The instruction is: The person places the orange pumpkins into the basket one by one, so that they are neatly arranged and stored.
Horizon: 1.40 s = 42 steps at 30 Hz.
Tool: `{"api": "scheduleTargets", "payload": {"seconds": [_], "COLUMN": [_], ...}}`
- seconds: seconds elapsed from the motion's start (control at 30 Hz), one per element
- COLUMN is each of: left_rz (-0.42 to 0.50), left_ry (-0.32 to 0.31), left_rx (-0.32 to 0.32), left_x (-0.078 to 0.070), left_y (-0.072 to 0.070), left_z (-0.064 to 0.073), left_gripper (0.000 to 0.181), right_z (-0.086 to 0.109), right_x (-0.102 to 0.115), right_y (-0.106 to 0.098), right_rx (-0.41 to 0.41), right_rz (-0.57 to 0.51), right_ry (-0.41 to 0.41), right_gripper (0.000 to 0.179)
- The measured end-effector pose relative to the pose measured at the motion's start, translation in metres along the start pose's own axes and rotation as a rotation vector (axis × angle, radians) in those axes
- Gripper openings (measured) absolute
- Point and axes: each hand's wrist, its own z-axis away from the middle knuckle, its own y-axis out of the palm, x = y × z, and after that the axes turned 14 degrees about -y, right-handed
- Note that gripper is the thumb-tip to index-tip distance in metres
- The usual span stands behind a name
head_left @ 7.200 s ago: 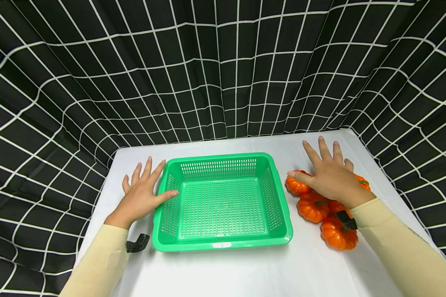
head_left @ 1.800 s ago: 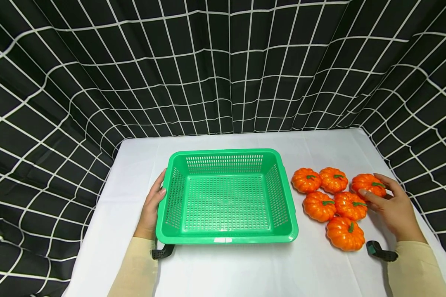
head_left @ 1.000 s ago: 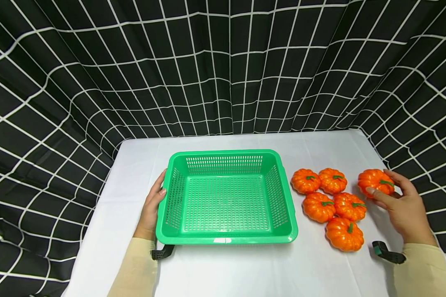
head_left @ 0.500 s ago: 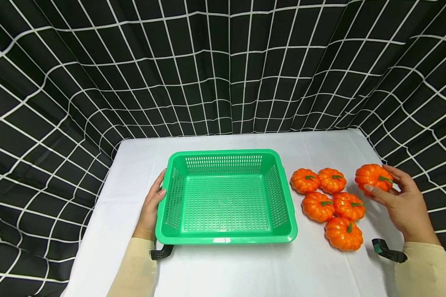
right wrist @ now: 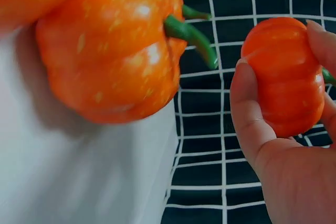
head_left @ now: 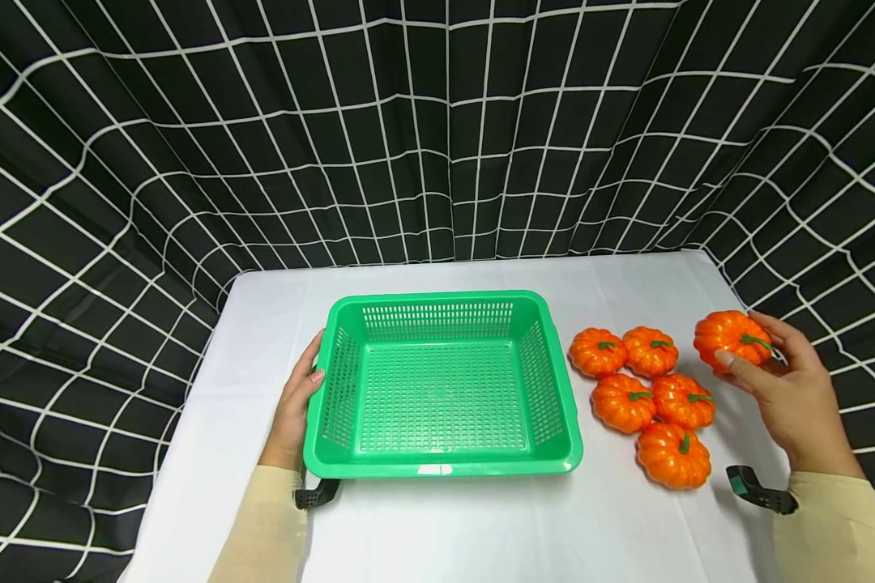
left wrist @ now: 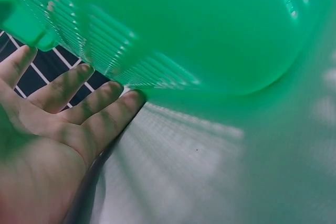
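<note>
A small orange pumpkin [head_left: 732, 340] with a green stem is held by my right hand [head_left: 795, 380], thumb on the near side and fingers behind it. It is raised off the table at the right; the right wrist view shows the pumpkin [right wrist: 286, 77] between thumb and fingers. My left hand [head_left: 295, 405] rests against the left outer side of a green plastic basket [head_left: 445, 470]. In the left wrist view its fingers [left wrist: 102, 98] lie fairly straight against the slotted wall. Nothing lies inside the basket.
Several more pumpkins [head_left: 625, 403] sit in a cluster between the basket and my right hand. White cloth covers the table [head_left: 481, 526]. A black curtain with white grid lines [head_left: 437, 162] encloses the back and sides.
Earlier both hands were spread above the table. My left hand then came to the basket's side, and my right hand took the rightmost pumpkin and lifted it. The basket stays put.
</note>
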Motion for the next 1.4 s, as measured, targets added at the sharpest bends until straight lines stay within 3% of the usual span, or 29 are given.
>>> {"api": "scheduleTargets", "payload": {"seconds": [0.23,0.37,0.7,0.97,1.4], "left_rz": [-0.002,0.003,0.016,0.015,0.017], "left_ry": [0.010,0.014,0.019,0.017,0.010], "left_rx": [0.028,0.036,0.024,0.012,0.020], "left_x": [-0.001,-0.002,-0.001,-0.001,-0.001], "left_y": [0.000,0.000,0.000,0.000,0.000], "left_z": [0.000,0.000,-0.001,0.000,0.001], "left_gripper": [0.062,0.061,0.062,0.062,0.062], "right_z": [-0.001,-0.001,-0.003,-0.001,0.005], "right_x": [0.010,0.018,0.031,0.034,0.047], "right_y": [0.011,0.020,0.034,0.047,0.064], "right_rx": [-0.031,-0.008,0.056,0.092,0.156], "right_rz": [-0.242,-0.314,-0.262,-0.296,-0.240], "right_ry": [-0.097,-0.139,-0.154,-0.186,-0.237], "right_gripper": [0.067,0.063,0.054,0.054,0.053]}}
